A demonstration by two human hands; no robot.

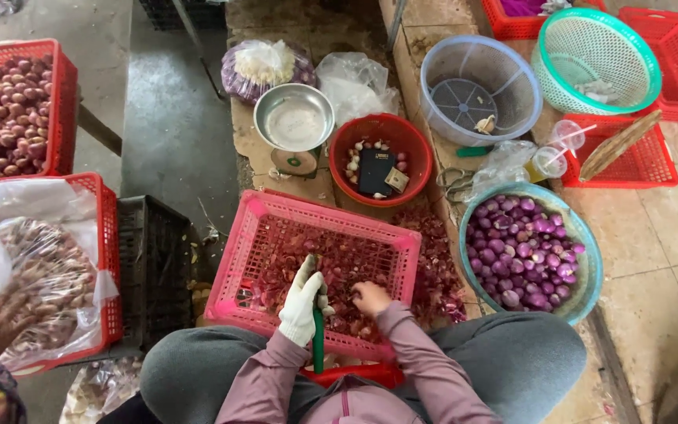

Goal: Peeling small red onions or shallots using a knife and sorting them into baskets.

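**Two hands at work over the pink basket**

The person sits with knees spread, both forearms in mauve sleeves angled forward and inward over the near rim of the pink basket (254,210), which is littered with reddish shallot skins (347,263). The left hand (304,302), in a white glove, is raised with wrist bent and fingers curled, clenched round a green-handled knife (318,334) whose handle runs straight down toward the lap; the blade end is hidden behind the glove. The bare right hand (371,297) sits just beside it, to the right, knuckles up and fingers folded into a loose fist above the skins; it seems to pinch something small, but what it grasps cannot be told.

Right of the basket stands a teal bowl (590,259) of peeled purple shallots (521,250). Beyond the basket's far rim sits a red bowl (416,153), with a metal scale pan (294,118) left of that. Left of the basket is a black crate (154,263).
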